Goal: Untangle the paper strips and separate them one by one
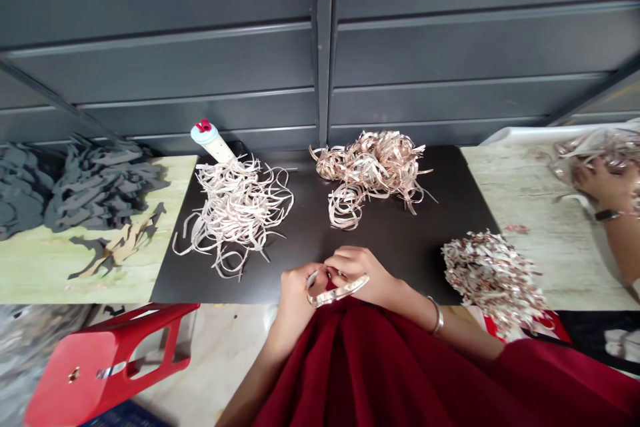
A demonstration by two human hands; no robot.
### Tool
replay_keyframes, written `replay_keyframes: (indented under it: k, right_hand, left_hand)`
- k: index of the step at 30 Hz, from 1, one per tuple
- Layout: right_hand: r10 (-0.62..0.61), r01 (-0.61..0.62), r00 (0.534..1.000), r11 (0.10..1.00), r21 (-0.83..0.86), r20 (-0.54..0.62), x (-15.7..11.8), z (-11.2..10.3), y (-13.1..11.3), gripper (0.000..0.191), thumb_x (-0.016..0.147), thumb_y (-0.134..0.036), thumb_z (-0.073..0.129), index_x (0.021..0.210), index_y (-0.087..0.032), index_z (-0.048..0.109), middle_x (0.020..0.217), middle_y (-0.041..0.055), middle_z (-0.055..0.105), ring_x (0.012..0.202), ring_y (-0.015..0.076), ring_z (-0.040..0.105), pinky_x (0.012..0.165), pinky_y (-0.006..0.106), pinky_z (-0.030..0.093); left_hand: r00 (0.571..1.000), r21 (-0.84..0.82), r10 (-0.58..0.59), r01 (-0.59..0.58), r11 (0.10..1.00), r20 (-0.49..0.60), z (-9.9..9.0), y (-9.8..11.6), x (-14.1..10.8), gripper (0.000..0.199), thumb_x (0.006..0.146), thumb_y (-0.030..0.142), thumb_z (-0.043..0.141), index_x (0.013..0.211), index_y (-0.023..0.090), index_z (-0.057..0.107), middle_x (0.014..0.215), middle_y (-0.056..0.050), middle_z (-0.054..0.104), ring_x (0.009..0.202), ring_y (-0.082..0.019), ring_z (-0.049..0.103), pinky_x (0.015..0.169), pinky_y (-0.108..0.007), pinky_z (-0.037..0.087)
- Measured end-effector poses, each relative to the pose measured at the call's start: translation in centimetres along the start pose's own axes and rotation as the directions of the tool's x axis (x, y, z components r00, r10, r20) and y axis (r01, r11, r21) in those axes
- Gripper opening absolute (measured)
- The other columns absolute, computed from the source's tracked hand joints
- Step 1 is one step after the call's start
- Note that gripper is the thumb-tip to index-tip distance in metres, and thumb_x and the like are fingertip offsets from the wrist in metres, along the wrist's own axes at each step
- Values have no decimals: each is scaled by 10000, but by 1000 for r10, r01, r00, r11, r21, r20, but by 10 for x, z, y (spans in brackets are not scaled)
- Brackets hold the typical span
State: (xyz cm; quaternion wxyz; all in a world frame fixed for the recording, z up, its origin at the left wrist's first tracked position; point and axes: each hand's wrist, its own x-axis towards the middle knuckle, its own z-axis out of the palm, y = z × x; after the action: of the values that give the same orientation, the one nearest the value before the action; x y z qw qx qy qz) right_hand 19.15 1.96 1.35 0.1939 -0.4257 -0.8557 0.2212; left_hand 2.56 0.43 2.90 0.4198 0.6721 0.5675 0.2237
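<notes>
My left hand (296, 285) and my right hand (361, 272) meet at the front edge of the black table top, close to my body. Both have their fingers pinched together on a thin metallic strip (340, 293), which bends in a loop below them. Its exact hold between the fingertips is partly hidden. Ahead to the left lies a loose heap of pale narrow strips (233, 203). A tangle of shiny rose-gold strips (385, 163) sits farther back, right of centre. By my right forearm, a dense pile of short pale and coppery strips (490, 273) hangs over the edge.
Behind the pale heap a tumbler with a light-blue lid (213, 140) leans. Dark grey cut pieces (100, 180) cover the left table, near a red stool (100, 363). At right, another person's hand (607, 183) touches shiny strips. Grey panels (225, 60) stand behind.
</notes>
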Motion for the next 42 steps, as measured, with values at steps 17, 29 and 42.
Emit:
replay_keyframes:
  k: [17,29,42]
  right_hand:
    - [182,-135,980,900,416,-75,5,15,10,155,652,-78,574,543,-157,498,547,-46,470,495,71,397,474,200,268]
    - [249,-210,968,884,419,-40,11,5,6,124,814,-136,601,702,-149,652,699,-1,579,629,90,513,604,194,390]
    - [268,-396,897,127,910,353,11,-1,10,331,642,-422,735,725,-112,653,613,-5,588,525,86,495,498,202,399]
  left_hand:
    - [996,-54,-62,65,996,66,0,1,2,370,832,376,461,660,123,668,504,-2,562,493,-111,500,481,-183,334]
    - [1000,124,27,-27,992,0,-12,5,8,324,810,327,454,635,162,671,449,8,597,430,-110,545,483,-188,369]
    - [957,-267,-225,269,925,183,-25,-3,8,284,686,401,607,553,150,624,416,-11,591,367,-131,529,396,-201,382]
